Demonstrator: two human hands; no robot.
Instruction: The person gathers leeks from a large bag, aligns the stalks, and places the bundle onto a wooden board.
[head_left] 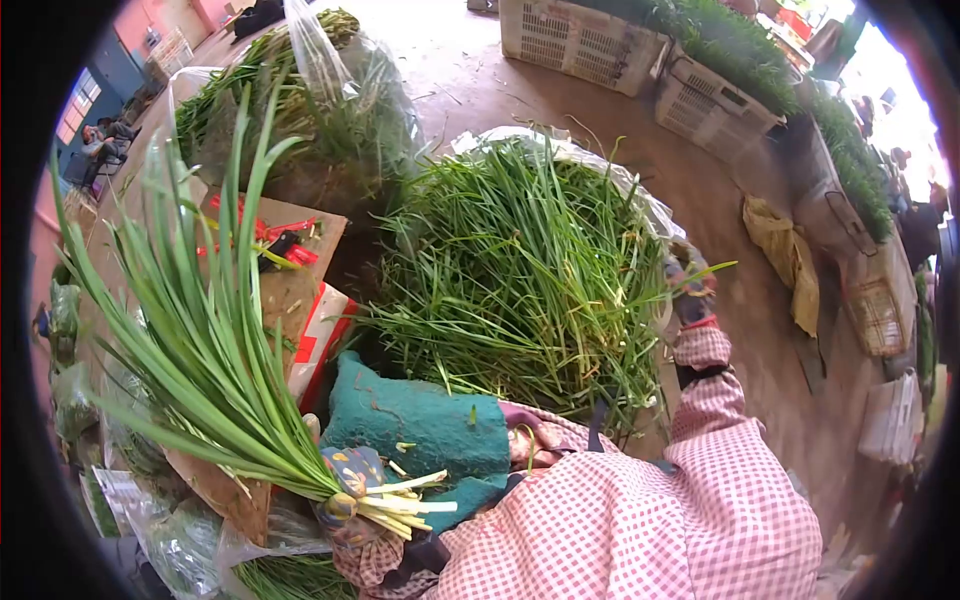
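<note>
My left hand (350, 485), in a patterned glove, is closed round the pale stems of a bunch of long green leaves (215, 350). The leaves fan out up and to the left. My right hand (690, 280), also gloved, is at the right edge of a big heap of green stalks (520, 270) in a pale plastic sheet (650, 210). Its fingers are partly hidden and hard to make out. A teal cloth (410, 425) with a few plant scraps on it lies over my lap.
Beside the bunch stands a cardboard box (290, 295) with red strips and a dark tool. A bagged heap of greens (300, 120) is behind it. White crates (580, 45) of greens line the back and right. A yellowish sack (783, 255) lies on the floor. Two people sit far left.
</note>
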